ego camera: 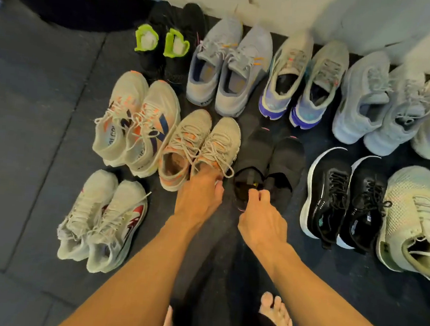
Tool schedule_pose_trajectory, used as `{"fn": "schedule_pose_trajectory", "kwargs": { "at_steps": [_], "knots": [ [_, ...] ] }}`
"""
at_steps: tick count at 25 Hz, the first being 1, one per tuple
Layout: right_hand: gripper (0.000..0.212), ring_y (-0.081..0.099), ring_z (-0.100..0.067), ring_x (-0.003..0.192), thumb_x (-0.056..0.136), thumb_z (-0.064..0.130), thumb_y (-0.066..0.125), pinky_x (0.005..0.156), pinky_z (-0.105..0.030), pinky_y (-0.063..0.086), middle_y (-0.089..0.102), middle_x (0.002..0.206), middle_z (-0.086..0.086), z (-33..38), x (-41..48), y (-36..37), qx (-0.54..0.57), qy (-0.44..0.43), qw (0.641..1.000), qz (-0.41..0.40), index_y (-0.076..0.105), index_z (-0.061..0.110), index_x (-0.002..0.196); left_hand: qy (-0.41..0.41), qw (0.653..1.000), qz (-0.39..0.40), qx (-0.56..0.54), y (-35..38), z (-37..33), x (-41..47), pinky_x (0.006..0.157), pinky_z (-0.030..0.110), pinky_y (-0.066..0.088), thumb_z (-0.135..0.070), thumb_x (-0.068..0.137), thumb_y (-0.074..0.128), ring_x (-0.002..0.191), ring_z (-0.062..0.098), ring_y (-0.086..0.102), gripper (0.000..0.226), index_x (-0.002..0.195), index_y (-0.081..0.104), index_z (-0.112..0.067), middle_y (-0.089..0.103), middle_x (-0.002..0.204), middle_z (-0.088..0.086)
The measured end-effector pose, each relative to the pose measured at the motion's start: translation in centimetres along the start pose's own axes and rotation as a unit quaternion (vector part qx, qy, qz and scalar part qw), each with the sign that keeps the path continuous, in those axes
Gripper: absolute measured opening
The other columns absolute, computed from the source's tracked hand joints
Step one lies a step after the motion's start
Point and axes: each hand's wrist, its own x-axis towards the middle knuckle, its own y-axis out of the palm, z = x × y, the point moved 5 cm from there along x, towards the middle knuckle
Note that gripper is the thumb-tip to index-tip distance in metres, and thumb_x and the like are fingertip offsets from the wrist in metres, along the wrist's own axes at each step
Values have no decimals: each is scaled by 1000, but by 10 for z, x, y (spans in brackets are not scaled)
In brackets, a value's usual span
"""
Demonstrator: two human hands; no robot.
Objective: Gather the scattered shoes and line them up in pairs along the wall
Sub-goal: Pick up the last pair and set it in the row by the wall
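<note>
Fingers (pixel 213 179) of the left hand (pixel 198 197) curl on the beige shoe's (pixel 219 143) heel, seemingly gripping it, while the right hand (pixel 261 216) pinches the black slip-on's (pixel 254 166) collar, both in the second row off the wall (pixel 326 11).

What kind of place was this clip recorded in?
Probably a home gym corner or an entryway, though I can't be sure: dark rubber floor tiles, a white wall, and many running shoes, such as the grey pair, lined up against it.
</note>
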Motion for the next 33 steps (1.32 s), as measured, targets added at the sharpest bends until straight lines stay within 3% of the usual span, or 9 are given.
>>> {"fn": "schedule_pose_trajectory", "kwargs": {
  "at_steps": [4,7,10,16,23,26,29,31,33],
  "knots": [
    [47,56,-37,106,93,21,51,68,-39,39,35,135,-9,37,8,3,25,63,998,4,32,16,136,-59,997,22,42,-33,68,17,84,47,49,-25,94,46,105,35,57,29,119,56,-12,58,121,14],
    [48,54,-38,112,93,18,49,78,-42,44,38,139,-7,70,23,34,54,11,998,-1,34,17,139,-76,987,78,117,-21,111,25,85,48,48,-29,95,45,107,39,56,31,118,52,-10,51,127,16],
    [46,50,-38,118,96,20,48,91,-44,44,34,141,-11,87,39,70,87,26,995,30,36,13,139,-15,980,127,152,-3,139,30,87,49,47,-19,93,47,107,39,55,25,116,51,-9,51,124,15],
    [36,48,-43,113,99,30,37,91,-45,40,43,127,-18,92,58,95,147,129,981,-8,46,14,130,99,975,173,102,15,147,50,91,44,45,-16,94,46,108,39,55,29,116,60,-4,58,116,21],
    [33,54,-38,108,96,15,45,73,-39,39,42,126,-16,113,48,70,-64,143,987,17,45,15,129,149,961,222,67,4,142,38,97,38,41,-9,91,54,118,33,52,32,123,56,-3,54,127,16],
    [35,58,-38,100,94,22,47,64,-38,37,44,127,-13,164,35,49,-64,57,990,-112,44,14,128,167,980,45,-101,-44,155,28,94,38,44,-11,90,55,112,28,56,30,120,61,-6,59,123,12],
    [35,58,-38,95,95,20,45,65,-41,47,47,125,-9,241,32,53,4,-112,985,-135,46,15,129,82,984,-136,-81,-102,209,30,82,40,48,-16,90,54,101,27,60,26,114,62,-10,60,116,9],
    [42,57,-38,100,94,15,48,73,-46,51,44,131,-10,279,44,74,23,-162,984,-70,41,13,135,-36,995,-89,-3,-120,253,40,82,43,46,-24,91,53,103,32,59,29,119,57,-16,57,124,7],
    [52,55,-39,105,94,12,50,77,-46,50,41,133,-14,300,60,96,23,-155,988,-9,30,11,142,-76,994,30,68,-121,282,48,83,44,45,-21,90,53,106,37,57,26,115,55,-14,58,124,11]
  ]
}}
